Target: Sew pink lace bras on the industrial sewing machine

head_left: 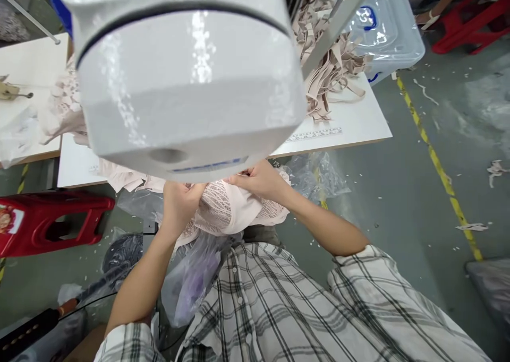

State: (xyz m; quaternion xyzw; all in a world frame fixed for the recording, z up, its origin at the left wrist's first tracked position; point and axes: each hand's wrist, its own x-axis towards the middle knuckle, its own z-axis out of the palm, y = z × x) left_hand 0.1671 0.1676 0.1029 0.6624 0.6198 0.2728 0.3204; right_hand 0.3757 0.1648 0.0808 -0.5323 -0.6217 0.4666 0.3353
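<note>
A pale pink lace bra (236, 209) hangs at the table's front edge, between my two hands. My left hand (180, 205) is closed on its upper left part, and the fingertips run partly under the white sewing machine head (191, 102). On the right, my right hand (266, 181) pinches the bra's upper edge between thumb and fingers. The machine head looms over the work and hides the needle area and the top of the cloth. More pale pink fabric (127, 177) spreads to the left of my left hand.
Beige straps (330, 75) heap on the white table (358, 120), near a ruler (316, 134). Behind stands a clear lidded bin (392, 27). A red stool (56, 221) is at left, another red stool (474, 19) at far right. Plastic bags (189, 282) hang below the bra.
</note>
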